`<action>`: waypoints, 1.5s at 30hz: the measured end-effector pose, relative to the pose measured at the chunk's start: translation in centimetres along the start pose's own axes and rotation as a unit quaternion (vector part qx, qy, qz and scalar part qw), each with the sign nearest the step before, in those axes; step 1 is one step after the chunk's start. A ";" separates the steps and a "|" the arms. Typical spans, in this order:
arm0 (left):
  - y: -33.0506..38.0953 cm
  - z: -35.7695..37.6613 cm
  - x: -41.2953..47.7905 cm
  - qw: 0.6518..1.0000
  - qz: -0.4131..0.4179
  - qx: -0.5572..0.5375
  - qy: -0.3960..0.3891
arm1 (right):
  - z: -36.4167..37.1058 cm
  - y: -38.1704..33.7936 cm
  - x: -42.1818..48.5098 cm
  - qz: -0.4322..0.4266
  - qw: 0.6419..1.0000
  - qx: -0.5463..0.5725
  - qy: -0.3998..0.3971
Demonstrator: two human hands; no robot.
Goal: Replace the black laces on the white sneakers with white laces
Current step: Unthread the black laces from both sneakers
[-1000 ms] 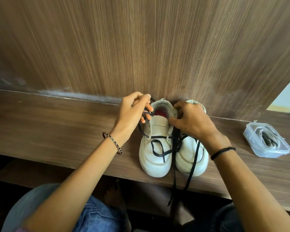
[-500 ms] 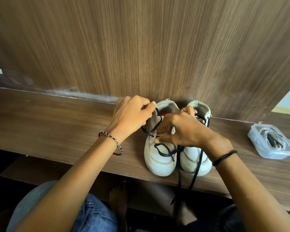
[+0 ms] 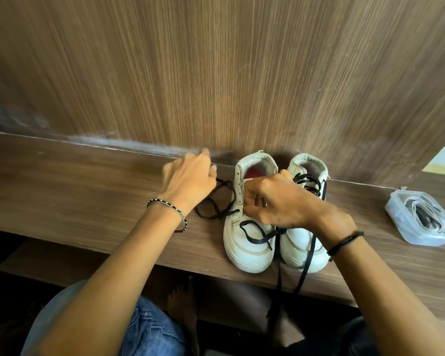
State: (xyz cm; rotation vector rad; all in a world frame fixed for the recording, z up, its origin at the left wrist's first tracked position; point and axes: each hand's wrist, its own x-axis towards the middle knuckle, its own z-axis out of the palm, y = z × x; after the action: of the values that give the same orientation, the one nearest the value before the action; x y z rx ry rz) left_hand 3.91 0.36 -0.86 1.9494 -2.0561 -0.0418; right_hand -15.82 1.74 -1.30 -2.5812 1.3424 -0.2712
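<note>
Black lace [image 3: 226, 212] is pinched by the left hand [image 3: 190, 179], and the white sneaker [image 3: 244, 251] beside it is gripped by the right hand [image 3: 280, 201].

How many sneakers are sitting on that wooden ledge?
2. The red-lined sneaker stands mid-ledge, gripped by the right hand; the other sneaker stands close beside it, further right in the picture. Both heels face the wall. None seems hidden.

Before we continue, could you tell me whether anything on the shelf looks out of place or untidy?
Only the black laces: one lies tangled on the shelf beside the left sneaker, and two ends dangle over the front edge.
</note>
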 end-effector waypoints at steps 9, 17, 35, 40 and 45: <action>2.6 1.1 0.8 0.996 0.020 -0.074 -0.037 | 0.6 0.1 0.2 0.007 0.998 -0.003 0.064; 1.8 1.2 1.2 0.985 0.043 -0.149 -0.074 | 0.9 0.3 0.6 0.147 0.961 0.101 0.211; 1.8 0.8 1.4 0.979 0.057 -0.166 -0.100 | 0.7 0.5 0.2 0.214 0.917 0.178 0.286; 1.8 0.7 1.5 0.981 0.055 -0.155 -0.105 | 0.1 -1.0 0.5 0.204 0.727 0.567 0.329; 1.9 0.5 1.3 0.979 0.055 -0.157 -0.114 | -0.1 -0.3 0.4 0.206 0.724 0.609 0.248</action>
State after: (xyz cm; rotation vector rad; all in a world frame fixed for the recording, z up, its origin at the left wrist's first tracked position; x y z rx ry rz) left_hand 1.92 -0.89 -0.60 1.7021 -2.1379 -0.5549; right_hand -15.39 1.51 -1.10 -1.0843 1.1586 -1.2960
